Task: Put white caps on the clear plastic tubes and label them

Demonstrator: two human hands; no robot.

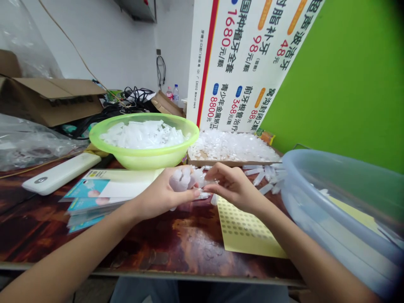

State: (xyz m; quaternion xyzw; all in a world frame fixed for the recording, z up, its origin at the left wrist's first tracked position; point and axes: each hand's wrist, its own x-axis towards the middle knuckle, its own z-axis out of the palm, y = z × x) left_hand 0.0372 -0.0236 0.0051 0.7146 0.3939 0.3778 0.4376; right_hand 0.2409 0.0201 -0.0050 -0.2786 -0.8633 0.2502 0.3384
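My left hand point(166, 191) is wrapped round a pale, rounded, lobed white piece point(182, 180) whose exact kind I cannot make out. Clear plastic bits point(199, 176) show at its right side, between the two hands. My right hand point(232, 185) is closed in a pinch at a small clear plastic piece point(212, 182), close to the left thumb. Below the hands lies a yellow sheet of round dot stickers point(249, 231), partly covered by my right forearm. Clear plastic tubes point(268, 179) lie loose on the table behind my right hand.
A yellow-green basin point(142, 158) full of clear plastic tubes stands behind. Beside it is a shallow cardboard tray point(233, 162) of small clear pieces. A large bluish basin point(315, 219) stands right. Packaging bags point(91, 198) and a white power bank point(61, 173) lie left.
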